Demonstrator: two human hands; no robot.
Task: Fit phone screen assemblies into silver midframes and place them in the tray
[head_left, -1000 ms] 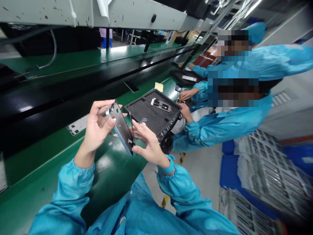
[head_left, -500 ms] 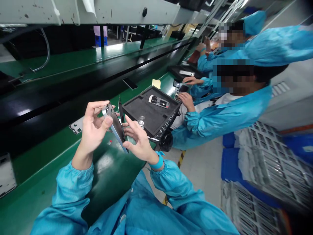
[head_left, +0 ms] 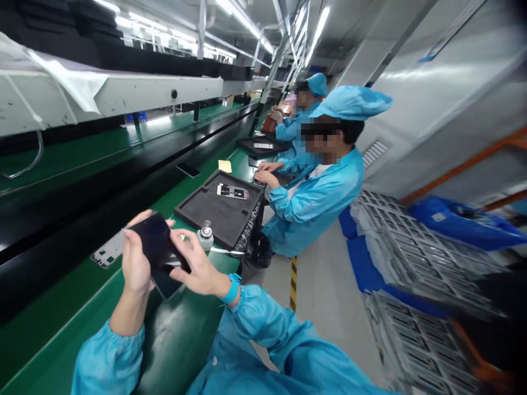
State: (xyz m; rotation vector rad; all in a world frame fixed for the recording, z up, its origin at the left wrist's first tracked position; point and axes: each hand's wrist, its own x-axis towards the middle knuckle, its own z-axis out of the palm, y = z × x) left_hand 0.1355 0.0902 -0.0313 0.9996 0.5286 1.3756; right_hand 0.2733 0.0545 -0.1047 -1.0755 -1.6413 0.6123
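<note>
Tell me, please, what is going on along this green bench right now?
The wearer's left hand and right hand together hold a dark flat phone panel above the green bench. A small clear bottle stands at the near corner of a black foam tray that holds a phone part. Further along, a seated co-worker works at the bench.

Worn: my bright blue smock [head_left: 247, 362], thin, glossy, creased. Long left sleeve [head_left: 107, 356] and right sleeve [head_left: 263, 323], each gathered at an elastic cuff. Blue wristband [head_left: 233, 287] at my right wrist. Bare left grip [head_left: 134, 263] and right grip [head_left: 197, 269].
</note>
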